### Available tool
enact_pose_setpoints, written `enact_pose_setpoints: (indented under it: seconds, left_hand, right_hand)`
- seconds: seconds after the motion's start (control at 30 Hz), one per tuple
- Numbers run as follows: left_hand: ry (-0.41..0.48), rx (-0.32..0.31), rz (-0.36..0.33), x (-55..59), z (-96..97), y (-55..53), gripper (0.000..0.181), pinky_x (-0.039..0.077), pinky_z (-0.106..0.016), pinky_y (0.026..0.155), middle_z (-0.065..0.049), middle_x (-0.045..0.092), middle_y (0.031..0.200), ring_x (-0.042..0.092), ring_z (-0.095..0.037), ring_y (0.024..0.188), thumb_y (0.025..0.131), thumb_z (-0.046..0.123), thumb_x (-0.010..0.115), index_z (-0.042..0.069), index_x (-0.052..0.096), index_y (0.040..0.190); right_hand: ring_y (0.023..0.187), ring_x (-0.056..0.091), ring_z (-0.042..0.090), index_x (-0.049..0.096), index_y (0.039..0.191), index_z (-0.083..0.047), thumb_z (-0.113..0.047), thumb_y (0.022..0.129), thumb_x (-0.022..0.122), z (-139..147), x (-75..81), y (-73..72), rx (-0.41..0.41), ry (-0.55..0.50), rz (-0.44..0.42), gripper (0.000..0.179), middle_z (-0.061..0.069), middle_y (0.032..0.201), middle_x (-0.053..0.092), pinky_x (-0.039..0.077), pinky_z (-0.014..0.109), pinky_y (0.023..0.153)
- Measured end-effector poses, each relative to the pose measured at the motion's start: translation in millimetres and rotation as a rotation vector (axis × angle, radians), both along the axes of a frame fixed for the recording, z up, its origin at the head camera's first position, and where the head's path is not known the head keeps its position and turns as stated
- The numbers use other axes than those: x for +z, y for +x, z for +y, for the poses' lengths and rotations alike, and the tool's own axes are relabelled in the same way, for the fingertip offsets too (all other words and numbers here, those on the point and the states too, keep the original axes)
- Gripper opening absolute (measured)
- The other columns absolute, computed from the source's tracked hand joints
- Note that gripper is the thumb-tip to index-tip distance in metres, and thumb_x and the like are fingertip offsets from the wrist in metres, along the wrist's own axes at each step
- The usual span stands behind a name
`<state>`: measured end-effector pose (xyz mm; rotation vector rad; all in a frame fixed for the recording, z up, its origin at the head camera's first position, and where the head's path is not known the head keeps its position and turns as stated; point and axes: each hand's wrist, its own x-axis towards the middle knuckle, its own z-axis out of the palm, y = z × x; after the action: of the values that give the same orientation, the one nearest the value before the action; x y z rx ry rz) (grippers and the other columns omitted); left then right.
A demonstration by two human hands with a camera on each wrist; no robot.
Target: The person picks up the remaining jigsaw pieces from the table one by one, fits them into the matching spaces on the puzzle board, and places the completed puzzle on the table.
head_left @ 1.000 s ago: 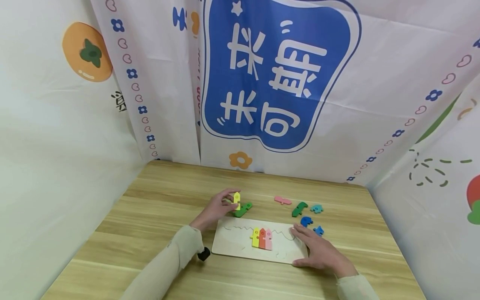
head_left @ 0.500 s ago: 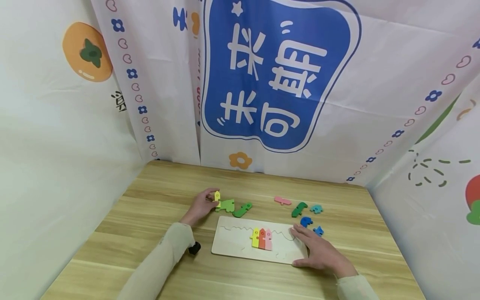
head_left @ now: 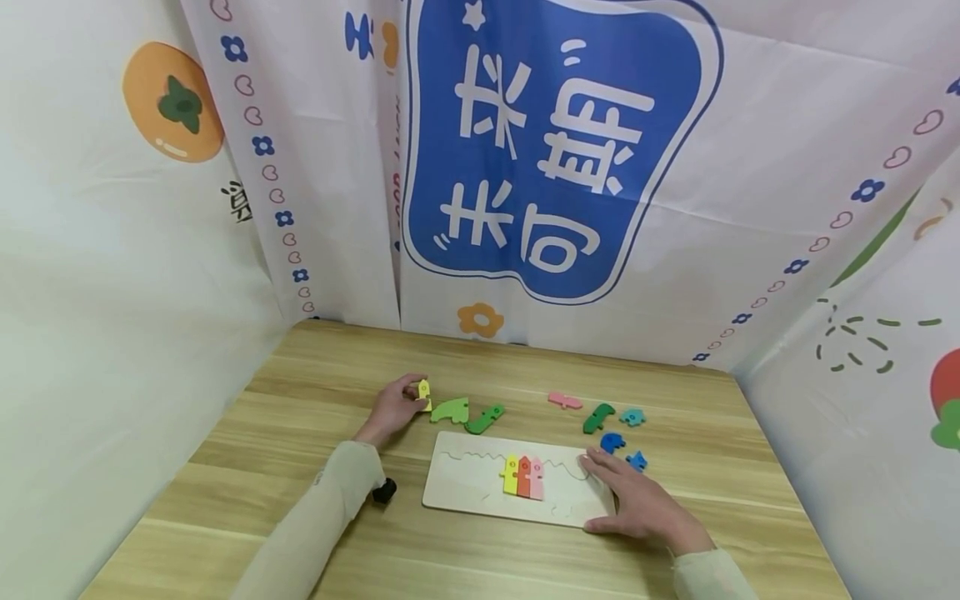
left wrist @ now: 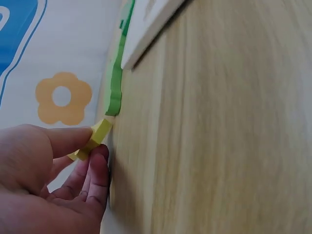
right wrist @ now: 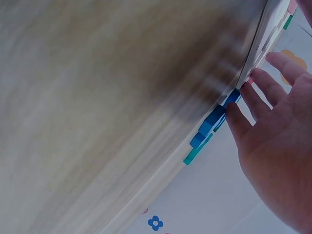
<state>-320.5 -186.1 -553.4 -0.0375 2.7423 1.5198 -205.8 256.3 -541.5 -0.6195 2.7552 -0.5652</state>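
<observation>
My left hand pinches a yellow puzzle piece between thumb and fingers, left of the board; the left wrist view shows the same yellow piece edge-on. Just to its right lie a light green piece and a green piece. The pale wooden puzzle board lies flat, with a yellow piece, a red piece and a pink piece side by side in its middle. My right hand rests on the board's right end, fingers extended.
Beyond the board lie a pink piece, a dark green piece, a teal piece and two blue pieces, one round-topped and one pointed. The wooden table meets printed cloth walls on three sides.
My left hand has moved left with the yellow piece, away from the green piece, and the light green piece it covered now shows. The right hand and board have stayed still.
</observation>
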Motion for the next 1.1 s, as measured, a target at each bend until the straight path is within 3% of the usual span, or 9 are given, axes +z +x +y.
enact_pose_setpoints:
  seconds: [0.3, 0.47, 0.6, 0.67, 0.77, 0.83, 0.9, 1.0, 1.1]
  left_hand:
    - [-0.19, -0.089, 0.036, 3.9, 2.7, 3.2, 0.05, 0.052, -0.052, 0.1, -0.025, 0.063, 0.119, 0.062, -0.034, 0.109, 0.096, 0.004, 0.068, -0.01, 0.054, 0.143]
    - [-0.308, -0.123, 0.033, 3.7, 3.1, 3.6, 0.052, 0.049, -0.054, 0.102, -0.027, 0.057, 0.125, 0.059, -0.037, 0.112, 0.099, 0.012, 0.067, -0.01, 0.053, 0.144]
    - [-0.342, -0.124, 0.032, 3.1, 5.3, 5.2, 0.053, 0.05, -0.055, 0.103, -0.027, 0.054, 0.13, 0.059, -0.038, 0.114, 0.101, 0.015, 0.065, -0.009, 0.051, 0.146]
    - [-0.375, -0.108, 0.067, 2.3, 8.3, 7.2, 0.053, 0.051, -0.054, 0.101, -0.025, 0.055, 0.131, 0.059, -0.037, 0.113, 0.1, 0.015, 0.066, -0.006, 0.052, 0.147]
    - [-0.449, -0.108, 0.171, 3.2, 17.8, 10.7, 0.053, 0.05, -0.055, 0.101, -0.021, 0.058, 0.135, 0.059, -0.037, 0.118, 0.097, 0.017, 0.072, 0.001, 0.057, 0.145]
    - [-0.493, -0.176, 0.228, 5.9, 27.8, 12.8, 0.054, 0.047, -0.056, 0.106, -0.017, 0.059, 0.139, 0.057, -0.037, 0.125, 0.096, 0.022, 0.074, 0.007, 0.058, 0.146]
    - [-0.497, -0.291, 0.259, 10.2, 39.3, 14.6, 0.056, 0.044, -0.059, 0.11, -0.014, 0.059, 0.144, 0.053, -0.037, 0.133, 0.096, 0.026, 0.075, 0.012, 0.057, 0.148]
    - [-0.456, -0.468, 0.213, 15.2, 55.2, 16.9, 0.06, 0.039, -0.061, 0.114, -0.011, 0.056, 0.15, 0.045, -0.037, 0.141, 0.097, 0.029, 0.073, 0.018, 0.053, 0.152]
    - [-0.447, -0.548, 0.175, 15.3, 65.7, 17.2, 0.061, 0.037, -0.06, 0.114, -0.008, 0.056, 0.151, 0.044, -0.036, 0.143, 0.097, 0.028, 0.074, 0.019, 0.053, 0.153]
  right_hand:
    - [0.155, 0.031, 0.039, 0.04, 0.161, -0.022, -0.069, 0.078, 0.078, 0.1, 0.4, 0.2, 0.001, 0.003, -0.003, 0.103, 0.007, 0.17, 0.03, 0.037, 0.064, 0.116]
    - [0.155, 0.031, 0.039, 0.04, 0.161, -0.021, -0.069, 0.078, 0.078, 0.3, 1.4, 0.9, -0.001, 0.0, -0.002, 0.103, 0.008, 0.17, 0.03, 0.037, 0.065, 0.115]
    - [0.154, 0.03, 0.04, 0.041, 0.161, -0.02, -0.068, 0.078, 0.079, 0.7, 2.7, 2.1, -0.006, -0.007, -0.007, 0.103, 0.009, 0.17, 0.03, 0.036, 0.066, 0.115]
    - [0.154, 0.031, 0.04, 0.04, 0.161, -0.02, -0.067, 0.078, 0.079, 0.7, 2.8, 2.5, -0.004, -0.007, -0.007, 0.102, 0.009, 0.17, 0.03, 0.036, 0.065, 0.115]
    - [0.154, 0.031, 0.04, 0.04, 0.161, -0.021, -0.067, 0.079, 0.079, 0.5, 2.8, 2.8, 0.002, -0.013, -0.008, 0.101, 0.009, 0.17, 0.03, 0.036, 0.066, 0.115]
    - [0.154, 0.031, 0.04, 0.041, 0.161, -0.021, -0.067, 0.079, 0.079, 0.5, 2.7, 3.0, 0.002, -0.016, -0.008, 0.101, 0.009, 0.17, 0.03, 0.037, 0.066, 0.115]
    - [0.154, 0.031, 0.04, 0.041, 0.161, -0.021, -0.067, 0.079, 0.079, 0.6, 2.4, 2.9, 0.0, -0.017, -0.009, 0.101, 0.009, 0.17, 0.03, 0.036, 0.066, 0.115]
    - [0.154, 0.03, 0.04, 0.04, 0.161, -0.022, -0.068, 0.079, 0.078, 0.6, 1.6, 2.4, -0.002, -0.013, -0.005, 0.101, 0.009, 0.171, 0.029, 0.036, 0.066, 0.115]
    - [0.155, 0.03, 0.04, 0.04, 0.161, -0.022, -0.069, 0.079, 0.078, 0.3, 0.7, 1.6, -0.002, -0.01, -0.001, 0.102, 0.008, 0.171, 0.029, 0.036, 0.066, 0.115]
